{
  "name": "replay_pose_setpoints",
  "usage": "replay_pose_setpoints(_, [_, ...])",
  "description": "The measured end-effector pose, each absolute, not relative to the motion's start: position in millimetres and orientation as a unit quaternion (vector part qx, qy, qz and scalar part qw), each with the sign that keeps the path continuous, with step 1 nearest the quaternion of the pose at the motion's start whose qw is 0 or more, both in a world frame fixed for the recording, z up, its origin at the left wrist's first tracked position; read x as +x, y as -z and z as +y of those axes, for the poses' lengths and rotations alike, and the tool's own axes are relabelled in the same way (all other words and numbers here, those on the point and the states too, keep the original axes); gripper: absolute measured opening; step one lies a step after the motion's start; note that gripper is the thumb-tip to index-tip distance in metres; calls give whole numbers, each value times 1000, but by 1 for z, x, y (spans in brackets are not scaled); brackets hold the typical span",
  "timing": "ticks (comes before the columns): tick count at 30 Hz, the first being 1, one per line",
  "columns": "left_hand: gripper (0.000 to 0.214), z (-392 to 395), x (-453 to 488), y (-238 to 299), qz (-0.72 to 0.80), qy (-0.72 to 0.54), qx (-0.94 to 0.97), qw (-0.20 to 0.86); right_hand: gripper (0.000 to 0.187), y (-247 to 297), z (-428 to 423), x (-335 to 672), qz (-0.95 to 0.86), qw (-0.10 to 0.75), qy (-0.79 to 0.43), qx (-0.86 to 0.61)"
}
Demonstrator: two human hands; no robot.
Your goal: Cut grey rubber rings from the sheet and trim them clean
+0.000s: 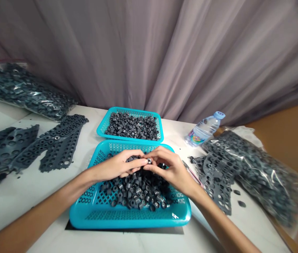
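Above the nearer blue plastic basket [130, 223], my left hand [127, 163] and my right hand [166, 163] meet, fingertips together. Between them is a small dark rubber ring [149, 161] with a pale, metallic-looking centre. Both hands are closed on it, thumbs and forefingers pinching from either side. Below, a heap of small dark grey rubber rings [140, 195] fills much of the basket, partly hidden by my hands. Behind stands a second blue basket [100, 131], holding many similar dark rubber pieces [133, 125].
Punched dark rubber sheets [61, 144] lie at left, and another perforated sheet [218, 182] at right. Clear bags of dark pieces rest at far left [25, 91] and right [259, 172]. A water bottle [204, 130] stands tilted-looking near the grey curtain [138, 52].
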State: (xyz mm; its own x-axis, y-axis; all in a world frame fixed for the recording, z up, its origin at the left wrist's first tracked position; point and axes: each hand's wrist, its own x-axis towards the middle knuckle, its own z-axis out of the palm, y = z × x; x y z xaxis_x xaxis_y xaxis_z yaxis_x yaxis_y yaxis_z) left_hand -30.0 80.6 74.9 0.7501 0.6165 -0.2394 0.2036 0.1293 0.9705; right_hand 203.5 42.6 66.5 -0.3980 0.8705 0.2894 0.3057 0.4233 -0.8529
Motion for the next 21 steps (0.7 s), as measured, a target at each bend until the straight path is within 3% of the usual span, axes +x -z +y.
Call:
replay_pose_setpoints(7, [40,82,-31,-75,333,-163,615,696,22,-69,40,204,-765,399,-332,-382])
replay_pose_setpoints(21, [33,79,-30,-79,321,-166,634,684,25,-70,39,204,-761,390,-349,-384])
